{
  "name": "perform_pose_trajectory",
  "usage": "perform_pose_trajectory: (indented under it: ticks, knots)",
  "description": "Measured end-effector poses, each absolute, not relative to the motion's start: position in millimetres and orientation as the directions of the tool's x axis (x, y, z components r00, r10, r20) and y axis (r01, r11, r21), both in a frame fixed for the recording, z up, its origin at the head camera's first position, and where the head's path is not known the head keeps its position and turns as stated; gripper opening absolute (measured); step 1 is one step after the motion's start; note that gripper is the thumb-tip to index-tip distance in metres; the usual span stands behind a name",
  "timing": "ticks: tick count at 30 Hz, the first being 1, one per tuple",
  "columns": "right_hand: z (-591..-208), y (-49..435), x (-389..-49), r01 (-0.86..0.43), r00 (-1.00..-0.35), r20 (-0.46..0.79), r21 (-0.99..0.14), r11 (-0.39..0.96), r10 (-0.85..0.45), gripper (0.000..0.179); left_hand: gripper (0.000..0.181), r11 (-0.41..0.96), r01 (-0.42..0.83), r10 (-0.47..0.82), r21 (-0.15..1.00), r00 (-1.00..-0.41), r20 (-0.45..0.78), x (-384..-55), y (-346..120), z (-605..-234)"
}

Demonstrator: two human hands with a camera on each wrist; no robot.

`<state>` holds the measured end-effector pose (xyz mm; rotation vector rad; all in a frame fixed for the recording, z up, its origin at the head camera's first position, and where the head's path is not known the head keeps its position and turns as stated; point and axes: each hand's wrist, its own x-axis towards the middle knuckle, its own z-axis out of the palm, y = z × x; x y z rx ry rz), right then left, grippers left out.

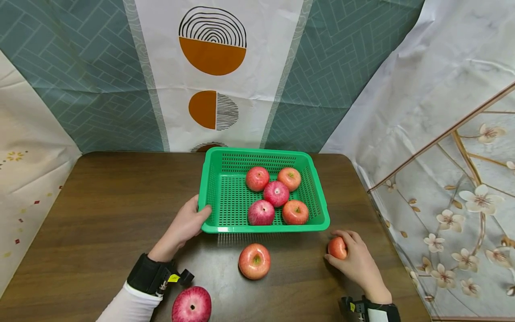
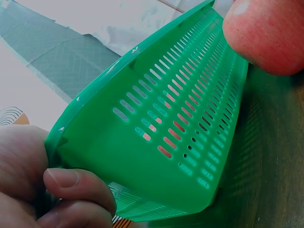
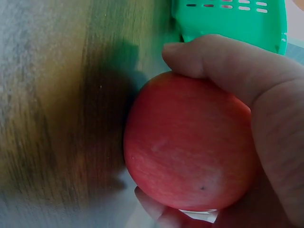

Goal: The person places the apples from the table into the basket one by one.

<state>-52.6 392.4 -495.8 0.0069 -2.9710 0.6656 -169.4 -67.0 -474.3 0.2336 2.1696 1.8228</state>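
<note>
A green plastic basket (image 1: 233, 229) with slotted walls stands toward the back of the table, and several red apples lie in its middle and right part. My left hand (image 1: 188, 222) grips its left rim, thumb over the edge; in the left wrist view the curled fingers (image 2: 78, 185) show below the rim. To the right of the basket's front corner, my right hand (image 1: 357, 259) holds a red apple (image 1: 337, 248) low at the table. The right wrist view shows thumb and fingers around opposite sides of this apple (image 3: 190, 142).
One apple (image 1: 255, 261) sits on the wooden table (image 1: 120, 210) in front of the basket. A darker red apple (image 1: 192, 305) lies at the near edge by the left wrist. Patterned cloth (image 1: 217, 107) hangs behind the table, and floral cloth (image 1: 446, 250) borders its right side.
</note>
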Motion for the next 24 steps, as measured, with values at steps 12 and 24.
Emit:
perform_pose_trajectory:
  ticks: [12, 24]
  knots:
    - [-499.0, 389.9, -53.4, -0.045, -0.985, 0.172, -0.397, 0.917, 0.026, 0.055, 0.037, 0.19, -0.067, 0.307, 0.98, -0.943, -0.124, -169.9, -67.1, -476.0]
    - [-503.4, 393.9, -53.0, -0.04, -0.972, 0.229, -0.39, 0.92, 0.055, 0.048, 0.039, 0.199, -0.061, 0.301, 0.978, -0.946, -0.12, -169.3, -65.5, -475.0]
